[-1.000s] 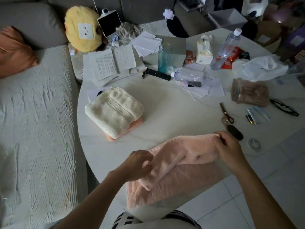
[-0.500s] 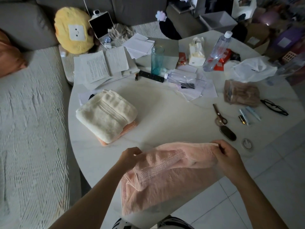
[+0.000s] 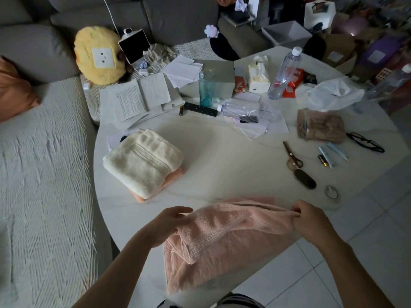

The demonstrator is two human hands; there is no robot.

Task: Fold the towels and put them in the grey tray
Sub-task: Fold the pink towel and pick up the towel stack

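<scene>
Round white desk [image 3: 222,152], cluttered far edge; grey sofa [image 3: 44,174] left, tiled floor [image 3: 367,252] right. Both grips, left hand [image 3: 165,223] and right hand [image 3: 311,221], pinching pink towel [image 3: 229,241] at near edge.

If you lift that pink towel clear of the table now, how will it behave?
Probably floppy: the pink towel already sags over the table edge between the left hand and right hand. Its loose fold would likely fall open. The thick pile suggests it won't slip from a pinch.
</scene>
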